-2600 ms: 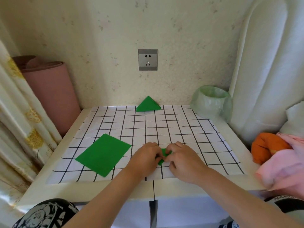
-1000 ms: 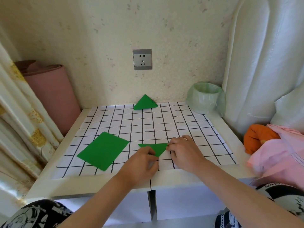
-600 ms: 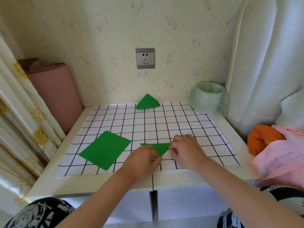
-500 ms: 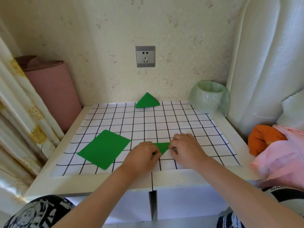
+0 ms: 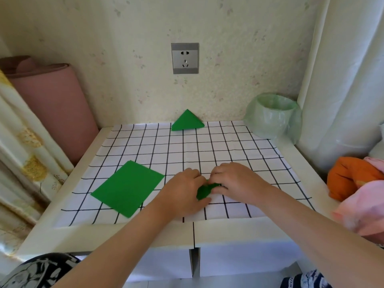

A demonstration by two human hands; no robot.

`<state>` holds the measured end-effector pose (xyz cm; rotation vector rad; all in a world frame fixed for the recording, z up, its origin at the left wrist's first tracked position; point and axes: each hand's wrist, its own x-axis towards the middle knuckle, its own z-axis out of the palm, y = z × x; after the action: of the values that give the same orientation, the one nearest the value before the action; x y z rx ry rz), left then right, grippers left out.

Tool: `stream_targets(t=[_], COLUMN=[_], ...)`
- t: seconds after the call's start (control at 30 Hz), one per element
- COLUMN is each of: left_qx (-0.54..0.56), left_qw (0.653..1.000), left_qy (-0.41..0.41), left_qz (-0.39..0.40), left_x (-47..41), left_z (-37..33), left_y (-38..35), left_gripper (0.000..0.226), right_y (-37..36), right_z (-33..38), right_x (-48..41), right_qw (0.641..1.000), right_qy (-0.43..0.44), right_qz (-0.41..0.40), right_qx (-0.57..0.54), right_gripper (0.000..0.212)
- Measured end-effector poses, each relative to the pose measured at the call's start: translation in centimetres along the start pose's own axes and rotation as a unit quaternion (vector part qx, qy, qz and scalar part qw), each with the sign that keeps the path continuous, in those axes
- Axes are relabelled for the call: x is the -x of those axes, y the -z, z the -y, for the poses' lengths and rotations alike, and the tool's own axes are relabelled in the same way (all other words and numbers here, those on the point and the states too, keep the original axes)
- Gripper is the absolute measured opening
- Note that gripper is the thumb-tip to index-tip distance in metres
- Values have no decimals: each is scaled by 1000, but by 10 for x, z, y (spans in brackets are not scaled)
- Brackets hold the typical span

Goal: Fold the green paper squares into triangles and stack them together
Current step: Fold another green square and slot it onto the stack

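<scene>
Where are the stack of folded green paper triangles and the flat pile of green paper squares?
Stack of folded green paper triangles (image 5: 186, 122), head view, middle of top face.
Flat pile of green paper squares (image 5: 127, 188), head view, centre of top sheet.

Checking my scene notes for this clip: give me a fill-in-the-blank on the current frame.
The left hand and right hand hold a small ____ paper between them.
The unfolded squares lie to the ____ of both hands.
The triangle stack sits below the wall ____.
Missing: green; left; socket.
</scene>
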<state>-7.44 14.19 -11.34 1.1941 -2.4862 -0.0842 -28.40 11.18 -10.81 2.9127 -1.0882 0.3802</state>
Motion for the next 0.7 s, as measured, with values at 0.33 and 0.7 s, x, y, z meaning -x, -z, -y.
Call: stream_targets(t=[0.33, 0.7], left_qx=[154, 447], left_qw=[981, 851], left_qy=[113, 275], left_qz=[-9, -21], left_x=[-1, -10], left_z=[16, 1], left_y=[25, 71], left_gripper=[10, 8], right_y=[6, 51], right_z=[12, 32], right_x=[-13, -22], right_qw=[990, 902], right_qy=[-69, -222], right_qz=[-93, -97], right_qx=[-78, -357], right_gripper=[26, 17])
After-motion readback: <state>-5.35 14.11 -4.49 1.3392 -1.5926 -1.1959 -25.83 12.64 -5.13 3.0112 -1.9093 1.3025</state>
